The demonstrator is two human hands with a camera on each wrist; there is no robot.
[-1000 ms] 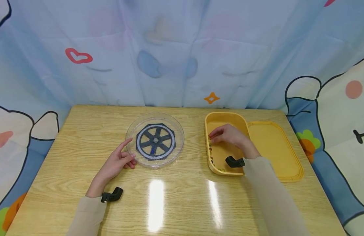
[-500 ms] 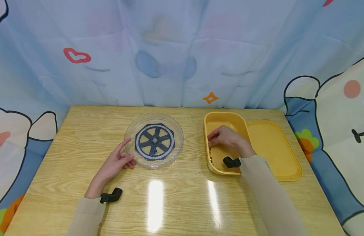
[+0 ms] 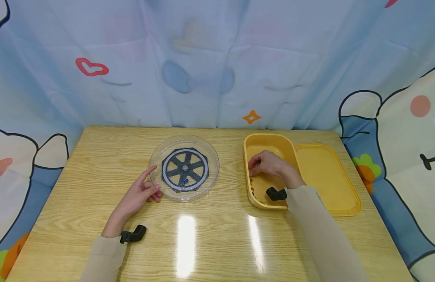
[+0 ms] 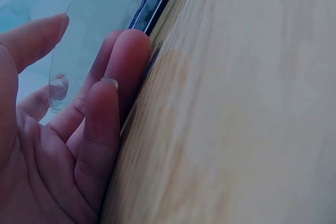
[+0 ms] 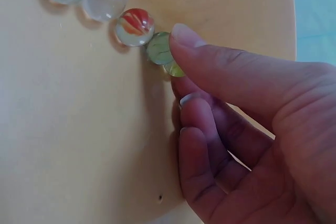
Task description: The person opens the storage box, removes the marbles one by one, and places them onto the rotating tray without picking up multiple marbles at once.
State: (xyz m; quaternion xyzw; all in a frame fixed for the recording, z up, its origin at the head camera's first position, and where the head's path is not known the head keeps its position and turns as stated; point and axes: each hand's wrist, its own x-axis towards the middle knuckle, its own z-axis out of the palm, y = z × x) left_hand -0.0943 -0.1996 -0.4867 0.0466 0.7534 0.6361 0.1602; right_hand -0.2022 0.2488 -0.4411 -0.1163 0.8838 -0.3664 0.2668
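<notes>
Beside a clear round dish [image 3: 214,156], my left hand [image 3: 139,196] touches the near-left rim with index finger extended and other fingers loosely bent. Inside the dish lies a dark octagonal piece with a wheel-like, spoked pattern [image 3: 185,150], and a blue marble [image 3: 186,180] sits on it. My right hand [image 3: 270,162] reaches into a yellow box [image 3: 273,136] at its left wall. In the right wrist view, thumb and fingertips close on a green marble [image 5: 159,49], with a yellow-green marble [image 5: 175,70] partly hidden under the thumb. A red-streaked marble [image 5: 135,27] touches the green one.
More marbles, including a clear marble [image 5: 105,0], line the box wall. The yellow lid [image 3: 326,180] lies to the right of the box. A printed curtain [image 3: 203,78] hangs behind the wooden table [image 3: 217,243].
My right hand has drawn slightly nearer along the box's left wall and then stayed there. The blue marble has shifted a little to the right. My left hand holds its place.
</notes>
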